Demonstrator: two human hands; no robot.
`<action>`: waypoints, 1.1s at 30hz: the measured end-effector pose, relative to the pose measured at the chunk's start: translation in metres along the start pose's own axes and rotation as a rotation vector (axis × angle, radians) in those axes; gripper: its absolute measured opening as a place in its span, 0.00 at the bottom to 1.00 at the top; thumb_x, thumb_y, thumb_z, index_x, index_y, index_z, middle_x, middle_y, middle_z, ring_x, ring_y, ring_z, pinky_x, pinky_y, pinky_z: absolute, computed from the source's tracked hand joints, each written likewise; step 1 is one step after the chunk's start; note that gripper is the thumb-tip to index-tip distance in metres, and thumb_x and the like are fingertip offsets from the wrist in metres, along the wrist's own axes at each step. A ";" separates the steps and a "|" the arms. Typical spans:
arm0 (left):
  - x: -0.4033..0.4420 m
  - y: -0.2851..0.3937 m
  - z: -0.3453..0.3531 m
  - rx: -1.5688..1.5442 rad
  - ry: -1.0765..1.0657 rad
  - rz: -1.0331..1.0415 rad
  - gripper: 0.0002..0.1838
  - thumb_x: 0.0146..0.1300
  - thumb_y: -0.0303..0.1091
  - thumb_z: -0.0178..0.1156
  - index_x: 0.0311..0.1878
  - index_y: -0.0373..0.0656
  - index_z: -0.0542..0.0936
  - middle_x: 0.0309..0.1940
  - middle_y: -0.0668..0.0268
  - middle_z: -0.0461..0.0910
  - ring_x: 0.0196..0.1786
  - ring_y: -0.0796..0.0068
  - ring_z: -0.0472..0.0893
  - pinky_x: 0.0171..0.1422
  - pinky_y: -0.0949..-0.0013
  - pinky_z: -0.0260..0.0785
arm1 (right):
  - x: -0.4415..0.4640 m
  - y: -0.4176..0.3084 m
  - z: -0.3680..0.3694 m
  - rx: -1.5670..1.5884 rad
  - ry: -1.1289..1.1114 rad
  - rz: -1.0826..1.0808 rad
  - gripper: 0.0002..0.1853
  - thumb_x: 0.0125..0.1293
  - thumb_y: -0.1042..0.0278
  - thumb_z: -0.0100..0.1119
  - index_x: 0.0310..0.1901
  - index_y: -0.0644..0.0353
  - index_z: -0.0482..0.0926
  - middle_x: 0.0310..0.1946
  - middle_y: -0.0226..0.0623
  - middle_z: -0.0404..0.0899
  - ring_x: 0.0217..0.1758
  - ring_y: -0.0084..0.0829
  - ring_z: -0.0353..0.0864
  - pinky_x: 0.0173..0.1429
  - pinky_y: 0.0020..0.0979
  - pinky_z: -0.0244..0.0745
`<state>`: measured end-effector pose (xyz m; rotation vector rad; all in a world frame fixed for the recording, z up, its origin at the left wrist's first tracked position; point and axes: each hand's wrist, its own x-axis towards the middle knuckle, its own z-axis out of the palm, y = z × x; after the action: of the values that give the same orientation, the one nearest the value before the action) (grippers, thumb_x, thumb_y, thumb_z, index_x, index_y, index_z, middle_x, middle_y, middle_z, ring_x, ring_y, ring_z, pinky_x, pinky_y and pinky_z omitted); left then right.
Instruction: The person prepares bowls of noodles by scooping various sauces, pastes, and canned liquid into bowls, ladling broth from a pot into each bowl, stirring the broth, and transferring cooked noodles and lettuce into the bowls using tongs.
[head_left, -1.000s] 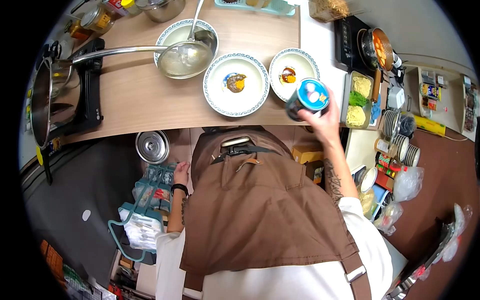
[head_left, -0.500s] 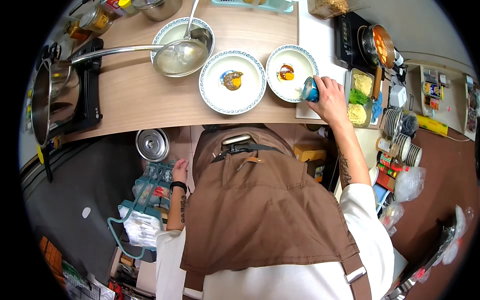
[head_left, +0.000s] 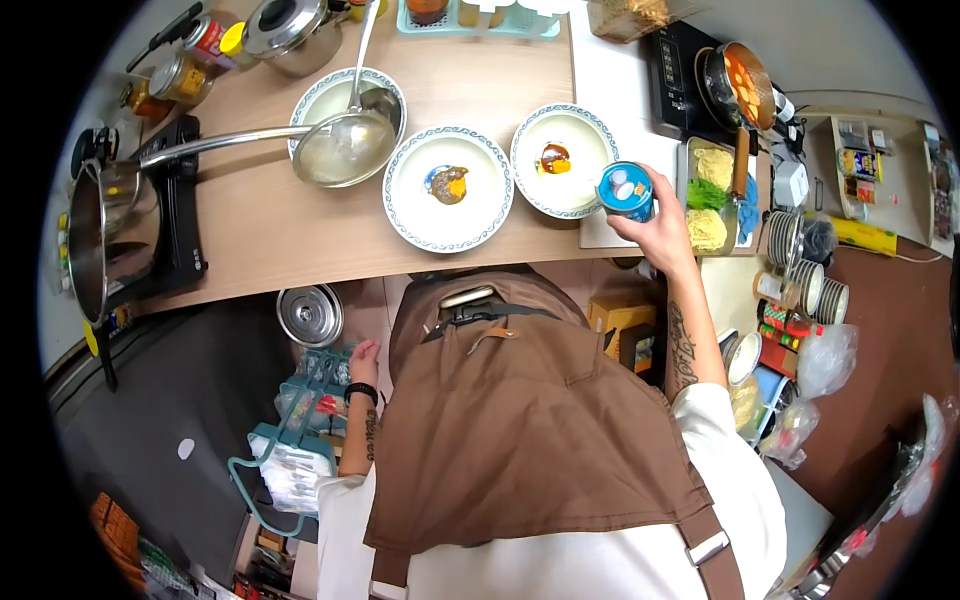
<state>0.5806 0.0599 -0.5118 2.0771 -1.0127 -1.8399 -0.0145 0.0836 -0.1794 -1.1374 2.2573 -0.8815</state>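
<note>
My right hand (head_left: pixel 655 225) is wrapped round a blue-topped can (head_left: pixel 626 189), held upright beside the right bowl's rim. That bowl (head_left: pixel 590 135) has a blue patterned edge and holds red-brown sauce with an orange dab. Left of it, a larger bowl (head_left: pixel 410 215) holds brown paste (head_left: pixel 448 186) with orange on it. A third bowl (head_left: pixel 330 90) at the back left lies partly under a ladle (head_left: pixel 362 60) and a long-handled strainer (head_left: pixel 345 150). My left hand (head_left: pixel 364 362) hangs low beside the apron, fingers curled, with nothing seen in it.
At the left stands a large pan (head_left: pixel 88 240) on a black burner. A lidded pot (head_left: pixel 292 35) and jars are behind. At the right are a metal tray (head_left: pixel 730 230) of noodles and greens and a small pot (head_left: pixel 740 85) on a cooktop. A caddy (head_left: pixel 290 440) hangs lower left.
The can tipped toward the right bowl half a second ago and is now upright again in my right hand. The view has shifted, showing more of the table's back.
</note>
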 end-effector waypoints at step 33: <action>-0.057 0.000 0.107 0.189 -0.078 0.083 0.08 0.68 0.34 0.66 0.46 0.42 0.83 0.34 0.69 0.82 0.36 0.78 0.78 0.41 0.71 0.71 | 0.204 0.094 -0.007 0.303 0.524 -0.019 0.51 0.53 0.64 0.76 0.75 0.63 0.56 0.68 0.50 0.66 0.74 0.47 0.66 0.77 0.39 0.63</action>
<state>0.4811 0.1252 -0.4887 2.0426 -1.3192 -1.8625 -0.1817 -0.0399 -0.2651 -0.8604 2.3839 -1.6197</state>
